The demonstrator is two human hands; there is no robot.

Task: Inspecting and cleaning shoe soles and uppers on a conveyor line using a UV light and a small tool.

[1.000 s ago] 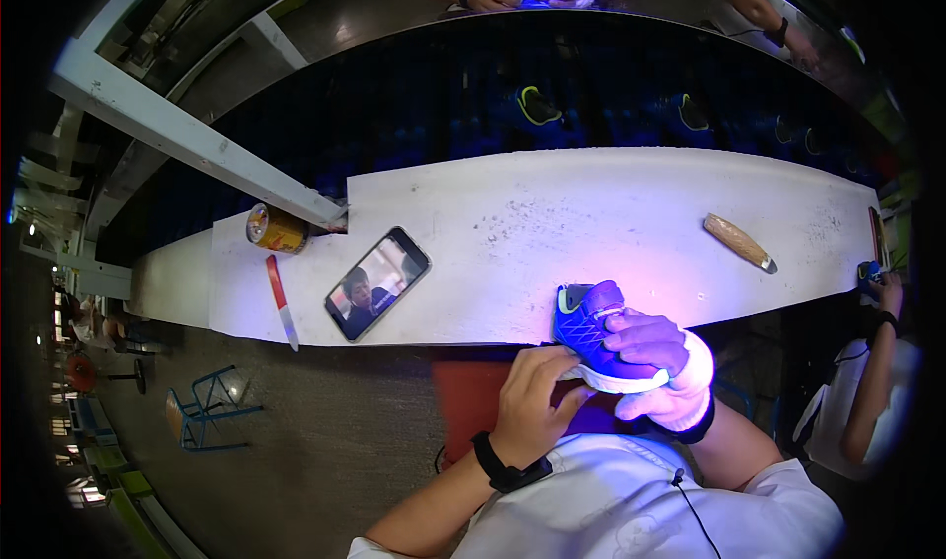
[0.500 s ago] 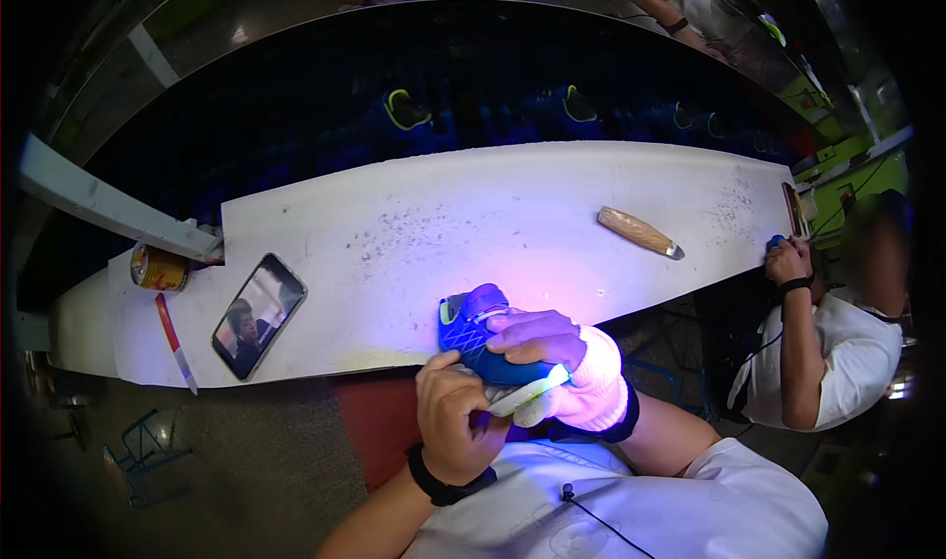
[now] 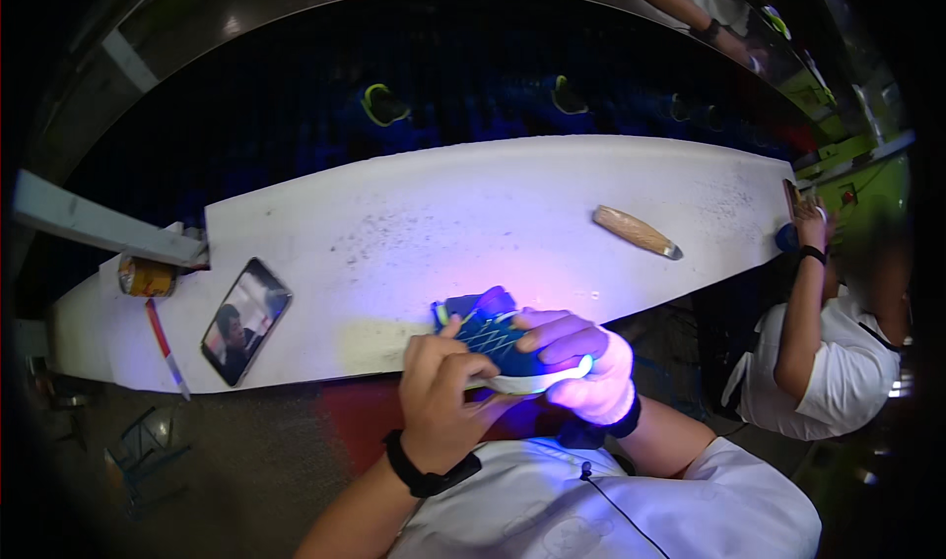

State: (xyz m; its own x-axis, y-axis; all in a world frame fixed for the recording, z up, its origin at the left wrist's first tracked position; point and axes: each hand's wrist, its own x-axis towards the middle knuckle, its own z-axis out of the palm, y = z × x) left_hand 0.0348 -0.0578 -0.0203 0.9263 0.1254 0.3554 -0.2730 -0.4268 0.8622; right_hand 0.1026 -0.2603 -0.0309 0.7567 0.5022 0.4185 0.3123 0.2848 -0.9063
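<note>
A blue shoe [image 3: 505, 347] with crossed pale lines on its side and a light sole sits between my hands, just at the near edge of the white table [image 3: 453, 214]. My left hand [image 3: 441, 387], bare with a dark wristband, is closed on its sole side, thumb and fingers along the edge. My right hand [image 3: 589, 367], in a pale knit glove, wraps round the other end from above. Violet light falls on the glove and shoe, with a bright spot on the sole rim near my right fingers. My fingers cover part of the sole and upper.
A phone [image 3: 246, 323] lies on the left, beside a red-handled knife [image 3: 166, 347] and a yellow can [image 3: 146, 276]. A wooden-handled blade [image 3: 636, 231] lies right of centre. Beyond, shoes [image 3: 384, 106] stand on a dark surface. A co-worker [image 3: 813, 362] sits at the right end.
The shoe has turned so more of its lined side shows. My left hand has shifted up and left along the sole; my right hand still holds it. The co-worker's hand has moved up.
</note>
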